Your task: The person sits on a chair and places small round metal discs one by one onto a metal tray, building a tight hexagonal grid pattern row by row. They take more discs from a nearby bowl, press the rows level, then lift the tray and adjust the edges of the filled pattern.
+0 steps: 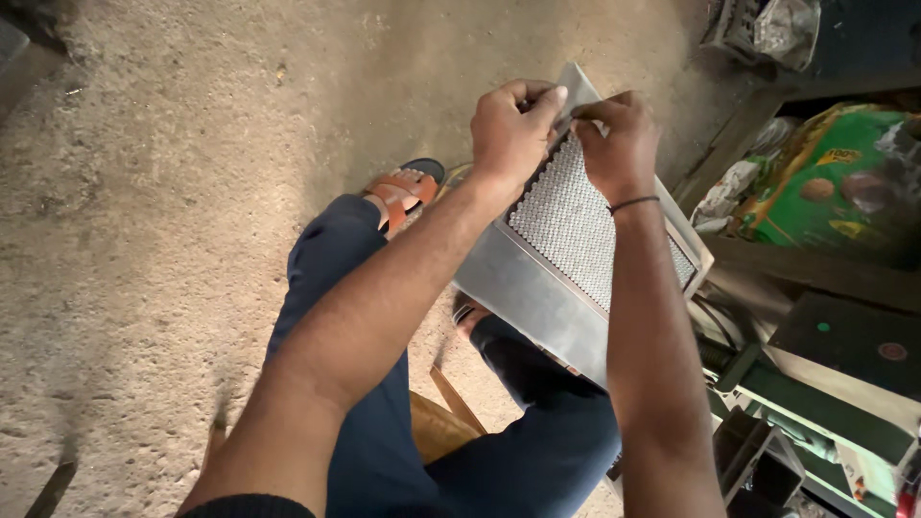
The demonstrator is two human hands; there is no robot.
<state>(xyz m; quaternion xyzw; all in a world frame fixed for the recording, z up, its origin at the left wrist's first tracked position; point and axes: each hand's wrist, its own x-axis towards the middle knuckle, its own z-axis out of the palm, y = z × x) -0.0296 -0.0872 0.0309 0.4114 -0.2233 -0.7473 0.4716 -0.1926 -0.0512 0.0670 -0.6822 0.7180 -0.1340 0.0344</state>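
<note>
Both hands — left hand [513,129], right hand [619,144] — pinch the top edge of a perforated metal panel [566,249].

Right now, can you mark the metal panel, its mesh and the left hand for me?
Metal panel [532,293]: head view, on the plain lower border of the sheet.
Mesh [576,225]: head view, middle of the perforated area.
Left hand [513,129]: head view, back of the hand at the panel's top edge.
</note>
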